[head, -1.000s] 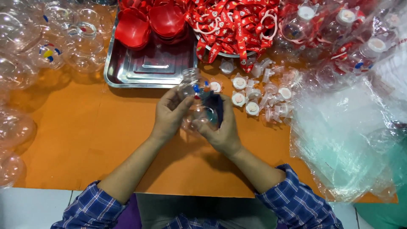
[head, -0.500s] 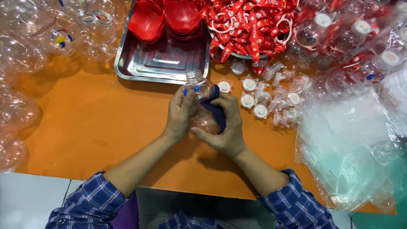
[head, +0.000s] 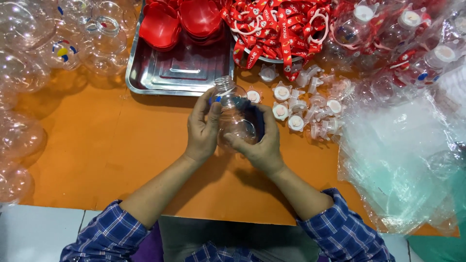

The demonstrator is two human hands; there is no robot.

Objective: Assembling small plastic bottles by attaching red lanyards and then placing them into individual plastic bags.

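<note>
While both hands grip it, the clear round bottle (head: 234, 116) sits above the orange table (head: 97, 160), neck pointing away toward the steel tray (head: 179, 73). Left hand (head: 203, 128) wraps its left side, fingers curled closed. Right hand (head: 259, 140) cups it from the right and below. White caps (head: 301, 104) lie just right of the bottle, red straps (head: 276, 24) beyond them, clear bags (head: 403, 155) far right.

Two bare hands, left hand (head: 203, 130) and right hand (head: 262, 143), held one clear round plastic bottle (head: 234, 114); one rectangular steel tray (head: 182, 73) carried two red plastic bowls (head: 182, 19); roughly ten small white caps (head: 303, 104) lay loose.
</note>
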